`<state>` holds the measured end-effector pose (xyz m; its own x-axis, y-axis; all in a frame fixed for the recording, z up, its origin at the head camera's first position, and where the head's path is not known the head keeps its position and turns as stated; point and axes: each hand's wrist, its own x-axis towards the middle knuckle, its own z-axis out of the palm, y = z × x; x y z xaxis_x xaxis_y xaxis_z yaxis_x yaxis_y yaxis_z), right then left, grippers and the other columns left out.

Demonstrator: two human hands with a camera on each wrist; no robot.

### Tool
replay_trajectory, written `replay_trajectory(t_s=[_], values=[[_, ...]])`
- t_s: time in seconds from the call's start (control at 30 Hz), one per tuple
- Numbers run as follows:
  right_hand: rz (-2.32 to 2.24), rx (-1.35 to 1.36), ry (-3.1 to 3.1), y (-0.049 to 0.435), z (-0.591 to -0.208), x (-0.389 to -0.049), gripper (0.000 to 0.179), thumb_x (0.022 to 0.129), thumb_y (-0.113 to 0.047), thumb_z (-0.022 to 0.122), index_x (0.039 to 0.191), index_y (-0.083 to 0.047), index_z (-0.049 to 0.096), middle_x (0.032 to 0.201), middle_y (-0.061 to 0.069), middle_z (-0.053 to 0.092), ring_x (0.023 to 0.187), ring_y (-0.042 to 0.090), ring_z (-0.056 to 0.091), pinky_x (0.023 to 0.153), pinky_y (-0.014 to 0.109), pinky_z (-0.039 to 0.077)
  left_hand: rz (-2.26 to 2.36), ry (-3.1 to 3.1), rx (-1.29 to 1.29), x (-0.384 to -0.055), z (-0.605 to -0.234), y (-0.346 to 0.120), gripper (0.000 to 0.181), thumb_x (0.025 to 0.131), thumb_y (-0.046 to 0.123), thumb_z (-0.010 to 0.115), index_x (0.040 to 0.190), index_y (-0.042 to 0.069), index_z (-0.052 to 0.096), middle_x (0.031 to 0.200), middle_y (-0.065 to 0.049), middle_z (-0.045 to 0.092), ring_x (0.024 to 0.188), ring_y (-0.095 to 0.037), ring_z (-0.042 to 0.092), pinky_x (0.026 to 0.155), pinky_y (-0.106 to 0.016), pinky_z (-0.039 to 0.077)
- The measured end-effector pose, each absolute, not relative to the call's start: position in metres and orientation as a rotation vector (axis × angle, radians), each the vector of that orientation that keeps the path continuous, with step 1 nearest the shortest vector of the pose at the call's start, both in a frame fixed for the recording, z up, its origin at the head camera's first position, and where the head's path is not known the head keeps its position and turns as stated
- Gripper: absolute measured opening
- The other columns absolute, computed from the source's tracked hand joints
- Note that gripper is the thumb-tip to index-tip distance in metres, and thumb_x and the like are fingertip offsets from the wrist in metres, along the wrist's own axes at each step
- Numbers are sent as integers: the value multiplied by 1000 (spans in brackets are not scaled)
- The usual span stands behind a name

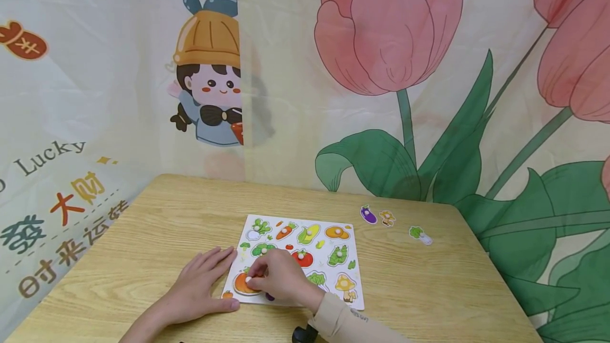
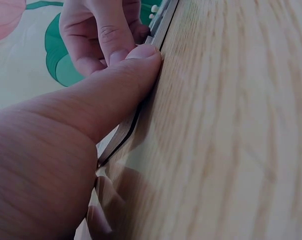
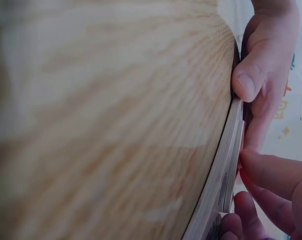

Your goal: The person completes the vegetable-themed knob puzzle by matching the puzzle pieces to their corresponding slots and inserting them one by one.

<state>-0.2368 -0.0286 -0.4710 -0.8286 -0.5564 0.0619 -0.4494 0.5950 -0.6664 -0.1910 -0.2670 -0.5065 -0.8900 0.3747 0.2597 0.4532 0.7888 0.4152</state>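
A white vegetable puzzle board (image 1: pixel 357 282) lies flat on the wooden table. At its front left corner is an orange pumpkin puzzle piece (image 1: pixel 242 283) with a small white knob, which my right hand (image 1: pixel 282 278) pinches between thumb and fingers. The piece lies on or in its slot; whether it is fully seated I cannot tell. My left hand (image 1: pixel 196 286) rests on the table, fingers stretched out, its fingertips and thumb touching the board's left edge. In the left wrist view, the left thumb (image 2: pixel 126 85) presses at the board's side. My right hand hides part of the front row.
Other knobbed pieces, such as a tomato (image 1: pixel 305 259) and corn (image 1: pixel 308 234), sit on the board. Right of it lie a loose eggplant piece (image 1: pixel 368 215), a mushroom piece (image 1: pixel 387 218) and a leafy cabbage piece (image 1: pixel 421 235). A printed curtain (image 1: pixel 286 120) hangs behind the table.
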Motion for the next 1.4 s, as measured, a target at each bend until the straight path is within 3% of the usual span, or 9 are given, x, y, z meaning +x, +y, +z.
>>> replay_trajectory(t_s=[1.03, 1.4], values=[[-997, -864, 2645, -31, -466, -236, 7, 90, -21, 87, 85, -20, 82, 69, -18, 63, 65, -2, 51, 59, 17, 41, -749, -2817, -642, -190, -508, -268, 108, 81, 74, 78, 160, 8, 49, 165, -12, 46, 152, -47, 33, 118, -72, 20], [-1059, -891, 2566, -15, -461, -242, 6, 91, -15, 86, 96, -17, 84, 82, -16, 69, 66, -1, 58, 60, 17, 48, -746, -2832, -634, -191, -509, -268, 108, 80, 76, 77, 160, 9, 48, 166, -11, 45, 153, -46, 32, 119, -72, 19]])
